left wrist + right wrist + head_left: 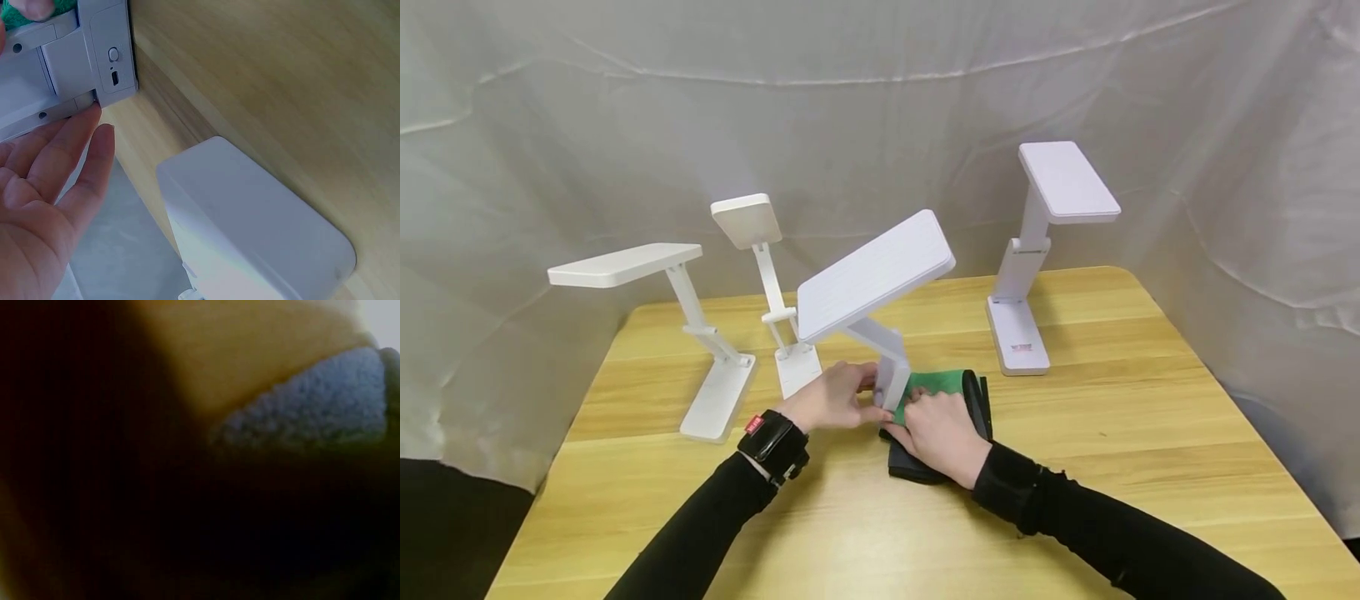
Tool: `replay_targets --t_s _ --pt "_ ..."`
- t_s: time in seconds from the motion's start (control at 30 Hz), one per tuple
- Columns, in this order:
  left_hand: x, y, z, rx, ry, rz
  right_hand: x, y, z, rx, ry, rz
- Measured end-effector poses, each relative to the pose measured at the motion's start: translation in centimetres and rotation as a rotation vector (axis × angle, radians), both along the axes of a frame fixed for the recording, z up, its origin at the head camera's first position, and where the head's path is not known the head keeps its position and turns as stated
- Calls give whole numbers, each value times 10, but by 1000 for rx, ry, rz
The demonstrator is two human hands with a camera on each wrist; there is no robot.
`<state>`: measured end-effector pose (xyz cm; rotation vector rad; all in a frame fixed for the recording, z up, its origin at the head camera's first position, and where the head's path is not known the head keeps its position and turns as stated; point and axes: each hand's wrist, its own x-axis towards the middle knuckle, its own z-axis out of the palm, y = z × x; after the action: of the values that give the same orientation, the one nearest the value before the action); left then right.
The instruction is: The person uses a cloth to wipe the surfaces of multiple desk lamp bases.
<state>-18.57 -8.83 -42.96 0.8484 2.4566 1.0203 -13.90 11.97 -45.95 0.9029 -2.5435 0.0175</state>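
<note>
My left hand (838, 396) grips a white folding desk lamp (876, 279) low on its stem, thumb in front and fingers behind. The lamp's flat head slants up to the right. In the left wrist view, its switch and charging port show on the base end, and my fingertips meet its side. Curled fingers of my right hand (943, 429) hold a green cloth (951, 382) against the lamp's right side. Black folded fabric (917, 468) lies beneath that hand. Darkness fills most of the right wrist view, with a fuzzy grey-blue patch of fabric (312, 400) showing.
Two more white lamps stand at left, one with a broad head (625, 265) and one farther back (748, 221). Another lamp (1015, 275) stands at the back right. The wooden table (1150, 433) meets a grey sheet (880, 125) along its back and sides.
</note>
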Motion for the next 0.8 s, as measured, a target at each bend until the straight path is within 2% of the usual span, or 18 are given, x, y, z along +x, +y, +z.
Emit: replay_targets --t_s 0.1,0.2,0.4,0.5,0.63,0.8 --pt "0 1 -1 11 -17 1 0 3 1 24 7 4" --pt "1 1 -1 5 -13 -3 -1 13 1 21 -34 31" --pt "1 2 0 -5 24 -16 -5 53 2 -32 -253 133" --pt "1 1 1 -6 29 -15 -9 77 2 -60 -325 134" --pt "1 1 1 -10 30 -12 -13 98 3 -53 -311 113" --pt "0 1 0 -13 36 -16 -13 96 3 2 -242 115"
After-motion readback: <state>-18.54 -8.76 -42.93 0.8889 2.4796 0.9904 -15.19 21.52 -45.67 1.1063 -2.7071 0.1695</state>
